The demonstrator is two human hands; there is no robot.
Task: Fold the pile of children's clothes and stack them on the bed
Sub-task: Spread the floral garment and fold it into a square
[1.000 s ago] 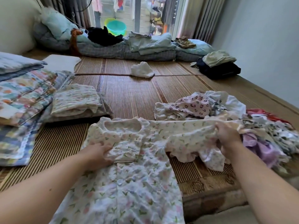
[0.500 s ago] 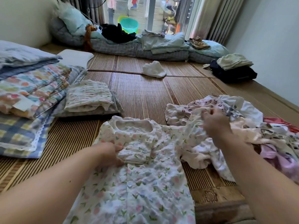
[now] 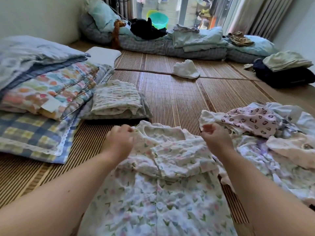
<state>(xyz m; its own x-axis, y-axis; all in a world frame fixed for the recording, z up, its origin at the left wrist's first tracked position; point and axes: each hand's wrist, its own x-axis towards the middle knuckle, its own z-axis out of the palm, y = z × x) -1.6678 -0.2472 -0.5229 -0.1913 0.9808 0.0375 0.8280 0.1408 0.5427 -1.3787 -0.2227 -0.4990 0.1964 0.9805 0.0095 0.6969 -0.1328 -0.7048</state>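
Observation:
A white floral children's garment [image 3: 158,189] lies spread on the bamboo-mat bed [image 3: 172,99], both sleeves folded in over its chest. My left hand [image 3: 120,139] pinches its left shoulder by the collar. My right hand [image 3: 215,137] grips the right shoulder with curled fingers. A pile of unfolded clothes [image 3: 265,133], topped by a pink heart-print piece, sits just right of the garment. A small stack of folded clothes [image 3: 117,99] rests behind my left hand.
Folded quilts and a checked blanket [image 3: 39,103] fill the left side. A white cloth [image 3: 186,69] lies mid-mat. Bedding [image 3: 170,41] lines the far edge, dark folded clothes [image 3: 283,72] sit at the right, near the wall.
My right hand brought the right sleeve in across the chest, then moved to the right shoulder. My left hand left the folded left sleeve and went up to the left shoulder.

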